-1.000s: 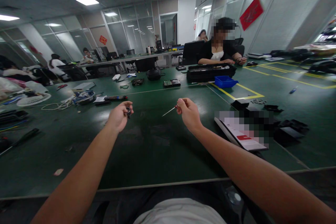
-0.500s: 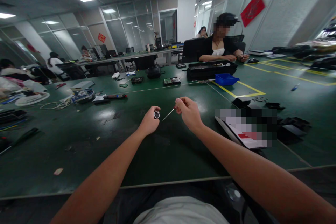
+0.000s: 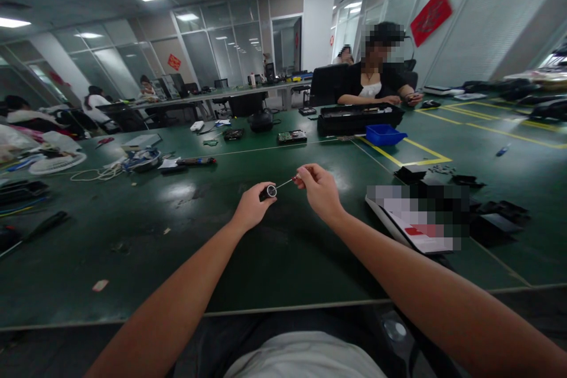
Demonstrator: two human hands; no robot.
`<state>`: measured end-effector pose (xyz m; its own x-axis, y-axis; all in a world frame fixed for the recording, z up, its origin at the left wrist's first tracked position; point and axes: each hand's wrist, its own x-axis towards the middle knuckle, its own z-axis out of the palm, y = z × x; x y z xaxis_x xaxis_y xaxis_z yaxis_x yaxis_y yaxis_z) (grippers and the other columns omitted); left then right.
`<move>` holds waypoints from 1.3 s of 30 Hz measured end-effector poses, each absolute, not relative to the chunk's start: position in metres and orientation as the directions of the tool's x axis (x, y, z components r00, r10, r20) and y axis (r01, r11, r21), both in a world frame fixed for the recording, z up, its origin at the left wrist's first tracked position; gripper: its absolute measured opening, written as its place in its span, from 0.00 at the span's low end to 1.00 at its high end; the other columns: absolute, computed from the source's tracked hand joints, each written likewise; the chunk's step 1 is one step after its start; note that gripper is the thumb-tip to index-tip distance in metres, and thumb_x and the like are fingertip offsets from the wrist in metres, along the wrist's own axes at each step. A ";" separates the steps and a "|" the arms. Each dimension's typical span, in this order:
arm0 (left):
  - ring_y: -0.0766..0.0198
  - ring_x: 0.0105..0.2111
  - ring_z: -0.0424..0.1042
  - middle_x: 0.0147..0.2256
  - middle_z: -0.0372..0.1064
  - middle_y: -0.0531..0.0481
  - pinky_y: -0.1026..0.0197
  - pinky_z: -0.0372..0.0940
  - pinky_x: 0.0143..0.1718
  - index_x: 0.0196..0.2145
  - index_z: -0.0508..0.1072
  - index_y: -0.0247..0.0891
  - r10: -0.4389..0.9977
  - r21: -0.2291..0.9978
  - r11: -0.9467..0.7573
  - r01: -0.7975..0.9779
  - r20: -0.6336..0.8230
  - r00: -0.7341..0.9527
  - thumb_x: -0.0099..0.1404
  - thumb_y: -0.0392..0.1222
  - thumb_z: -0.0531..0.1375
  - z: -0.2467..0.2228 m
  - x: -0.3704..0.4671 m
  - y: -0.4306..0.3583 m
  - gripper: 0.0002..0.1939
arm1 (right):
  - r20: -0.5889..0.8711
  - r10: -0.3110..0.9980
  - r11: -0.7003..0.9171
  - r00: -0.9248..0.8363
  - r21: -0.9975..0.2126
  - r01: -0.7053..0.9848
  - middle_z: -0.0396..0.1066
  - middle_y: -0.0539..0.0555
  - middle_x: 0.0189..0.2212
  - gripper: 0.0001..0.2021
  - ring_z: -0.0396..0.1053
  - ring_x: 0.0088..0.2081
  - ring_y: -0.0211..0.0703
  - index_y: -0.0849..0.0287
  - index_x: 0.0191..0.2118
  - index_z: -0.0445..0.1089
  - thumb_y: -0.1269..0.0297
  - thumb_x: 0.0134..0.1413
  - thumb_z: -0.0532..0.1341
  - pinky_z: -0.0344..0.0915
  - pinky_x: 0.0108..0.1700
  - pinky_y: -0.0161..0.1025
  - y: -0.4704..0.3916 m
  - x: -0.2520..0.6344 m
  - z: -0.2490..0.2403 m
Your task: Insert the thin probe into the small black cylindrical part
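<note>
Above the green table, my left hand is wrapped round a small black cylindrical part with a silver ring at its face. The rest of this part is hidden in my fingers. My right hand pinches a thin screwdriver by its short red handle. Its metal shaft slants down to the left, and the tip is at the edge of the ringed face. Whether the tip touches the part or goes into it, I cannot tell.
A blue bin stands by a long black housing, with a co-worker seated behind. A white pixelated object and black plastic pieces lie right. Cables and a circuit board lie on the table.
The black cylindrical part has moved slightly right and its ringed face has turned. The screwdriver has tilted flatter, its tip rising from below to meet the part's edge.
</note>
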<state>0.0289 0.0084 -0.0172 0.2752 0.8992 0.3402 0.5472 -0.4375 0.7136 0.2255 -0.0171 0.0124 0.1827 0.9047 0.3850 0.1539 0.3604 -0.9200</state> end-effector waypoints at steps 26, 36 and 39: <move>0.53 0.49 0.73 0.49 0.76 0.45 0.49 0.63 0.56 0.52 0.77 0.41 0.862 0.579 -0.502 0.642 0.400 0.313 0.62 0.37 0.66 -0.011 0.029 0.002 0.19 | 0.445 0.893 0.368 0.067 -0.807 0.461 0.72 0.49 0.24 0.11 0.69 0.27 0.41 0.56 0.33 0.71 0.58 0.61 0.56 0.60 0.33 0.40 -0.024 0.228 0.019; 0.53 0.50 0.73 0.49 0.75 0.45 0.49 0.62 0.56 0.52 0.76 0.42 0.864 0.581 -0.499 0.642 0.391 0.317 0.62 0.38 0.66 -0.012 0.030 0.001 0.20 | 0.463 0.884 0.371 0.067 -0.780 0.504 0.74 0.53 0.30 0.12 0.69 0.32 0.45 0.55 0.41 0.69 0.59 0.65 0.50 0.60 0.37 0.42 -0.021 0.228 0.016; 0.53 0.49 0.73 0.48 0.76 0.46 0.50 0.63 0.55 0.52 0.76 0.41 0.869 0.580 -0.489 0.652 0.392 0.303 0.62 0.38 0.66 -0.011 0.030 0.001 0.19 | 0.457 0.887 0.381 0.075 -0.812 0.441 0.73 0.52 0.32 0.11 0.70 0.33 0.45 0.56 0.47 0.65 0.63 0.62 0.50 0.61 0.38 0.43 -0.019 0.228 0.012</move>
